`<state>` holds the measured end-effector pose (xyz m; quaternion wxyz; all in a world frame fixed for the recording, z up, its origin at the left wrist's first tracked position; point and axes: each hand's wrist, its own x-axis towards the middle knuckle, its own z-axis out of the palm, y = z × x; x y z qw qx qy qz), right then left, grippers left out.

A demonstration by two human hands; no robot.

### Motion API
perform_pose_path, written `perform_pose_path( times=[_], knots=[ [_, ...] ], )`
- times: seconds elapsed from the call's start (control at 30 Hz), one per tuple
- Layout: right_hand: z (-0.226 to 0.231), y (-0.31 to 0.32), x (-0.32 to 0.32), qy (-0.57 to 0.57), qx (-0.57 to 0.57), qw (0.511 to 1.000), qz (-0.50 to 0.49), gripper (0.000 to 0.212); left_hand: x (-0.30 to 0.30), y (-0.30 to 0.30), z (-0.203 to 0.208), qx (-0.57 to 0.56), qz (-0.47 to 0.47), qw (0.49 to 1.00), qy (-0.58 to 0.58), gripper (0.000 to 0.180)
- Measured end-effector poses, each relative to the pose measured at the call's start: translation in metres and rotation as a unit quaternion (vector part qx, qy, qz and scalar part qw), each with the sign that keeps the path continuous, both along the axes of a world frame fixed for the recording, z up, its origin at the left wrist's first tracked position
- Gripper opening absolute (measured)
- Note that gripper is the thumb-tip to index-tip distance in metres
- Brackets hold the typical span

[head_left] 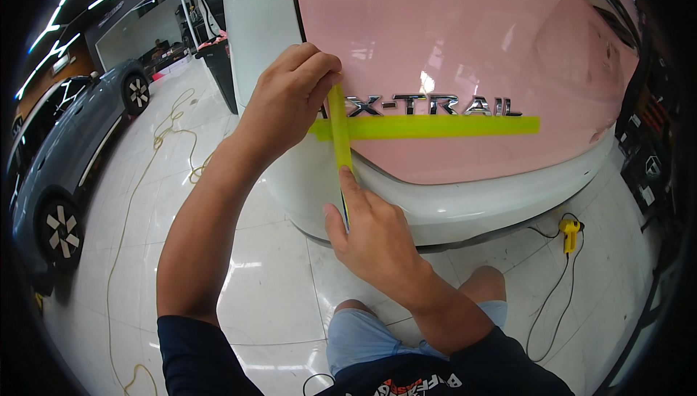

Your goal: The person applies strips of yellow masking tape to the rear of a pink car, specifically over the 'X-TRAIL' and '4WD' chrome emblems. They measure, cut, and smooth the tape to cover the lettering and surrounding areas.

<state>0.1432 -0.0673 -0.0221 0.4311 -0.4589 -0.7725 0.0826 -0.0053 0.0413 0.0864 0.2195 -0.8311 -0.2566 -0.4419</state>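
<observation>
A strip of yellow-green tape (pixel 339 124) runs nearly upright over the left edge of a car's pink-toned tailgate. My left hand (pixel 294 91) pinches its top end. My right hand (pixel 377 240) is at the lower end, index finger stretched along the strip and thumb to its left; a narrow dark edge shows between them. The other right fingers are curled and partly hidden. A second, longer tape strip (pixel 450 127) lies level across the tailgate, crossed by the upright one at its left. Just above it sits a row of chrome letters (pixel 435 105).
The white bumper (pixel 465 211) curves below the tailgate. A yellow corded tool (pixel 571 233) is on the tiled floor at right. A yellow cord (pixel 156 138) trails across the floor at left, near a grey car (pixel 80 156). A dark bin (pixel 218 73) stands beyond my left arm.
</observation>
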Motion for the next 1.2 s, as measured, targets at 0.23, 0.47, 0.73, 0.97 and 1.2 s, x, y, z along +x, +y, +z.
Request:
perform_pose_path(
  times=[0.23,0.47,0.73,0.97,1.2],
  knots=[
    [0.0,0.005,0.001,-0.031,0.023,0.999,-0.001,0.057,0.001,-0.001,0.001,0.003,0.007,1.0,0.01,0.008],
    [0.003,0.005,0.002,-0.029,-0.006,1.0,0.006,0.057,0.0,-0.002,0.003,-0.013,0.005,1.0,0.014,0.007],
    [0.0,0.006,0.002,-0.023,0.012,1.0,-0.002,0.057,0.001,-0.001,0.002,-0.008,-0.004,1.0,0.007,0.008],
    [0.0,0.007,0.004,-0.017,0.015,1.0,-0.006,0.055,0.005,-0.002,-0.006,-0.022,0.029,0.999,-0.029,0.015],
    [0.004,0.009,0.009,0.093,-0.032,0.994,0.052,0.053,-0.006,-0.013,-0.052,0.08,0.031,0.996,-0.03,0.032]
  ],
)
